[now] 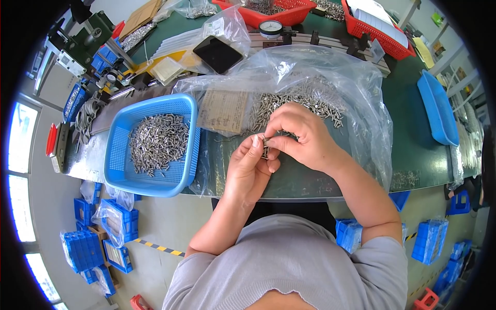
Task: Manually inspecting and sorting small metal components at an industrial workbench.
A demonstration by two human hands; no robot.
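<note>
My left hand (252, 164) is curled closed around several small metal pins, which show between its fingers. Thumb and forefinger of my right hand (301, 135) pinch together at the left fingertips, on what looks like one of these small metal pins (265, 150). Both hands meet just above the table's front edge. Behind them a heap of loose metal pins (289, 101) spills out of a clear plastic bag (364, 103). To the left, a blue plastic basket (189, 150) holds a pile of similar pins (159, 142).
A brown written card (223, 111) lies by the bag. Farther back are a black phone (217, 54), a dial gauge (270, 29) and red baskets (380, 33). A gauge stand (85, 39) rises at far left; a blue tray (438, 108) sits at the right edge.
</note>
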